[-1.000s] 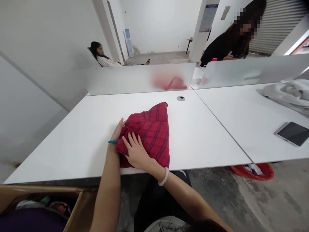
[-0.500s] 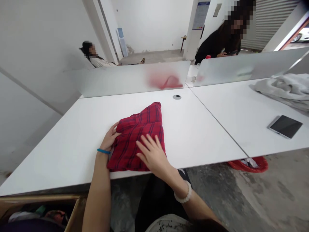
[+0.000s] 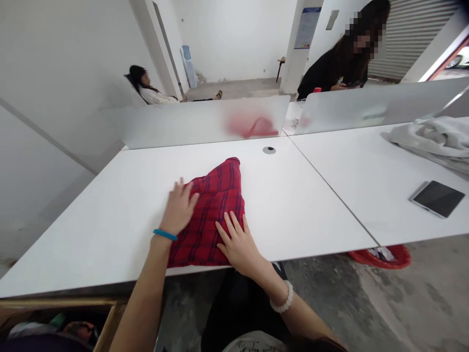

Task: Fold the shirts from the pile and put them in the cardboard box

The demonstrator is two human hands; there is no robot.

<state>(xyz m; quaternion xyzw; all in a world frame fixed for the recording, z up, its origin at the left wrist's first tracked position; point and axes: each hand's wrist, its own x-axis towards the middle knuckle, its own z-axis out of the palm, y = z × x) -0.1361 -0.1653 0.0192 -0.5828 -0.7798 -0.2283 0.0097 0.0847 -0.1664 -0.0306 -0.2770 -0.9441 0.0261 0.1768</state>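
A folded red plaid garment [image 3: 214,210] with dark blue stripes lies near the front edge of the white table [image 3: 300,210]. Its far end narrows to a rolled corner. My left hand [image 3: 179,206], a blue band at its wrist, is over the garment's left edge with fingers apart; whether it touches the cloth I cannot tell. Spread flat on the lower right part of the cloth is my right hand [image 3: 238,242], with a white beaded bracelet at the wrist. Neither hand grips anything.
Frosted dividers [image 3: 176,122] line the table's back. On the right are a tablet-like device [image 3: 437,198] and a pale cloth pile [image 3: 436,139]. Below stand a red bin [image 3: 397,256] and, at lower left, a box of cloth [image 3: 106,325]. Two people are beyond the dividers.
My left hand has come from beside the garment's left edge to above it, its fingers now raised. My right hand has slid slightly right and down, and the garment has shifted a little left.
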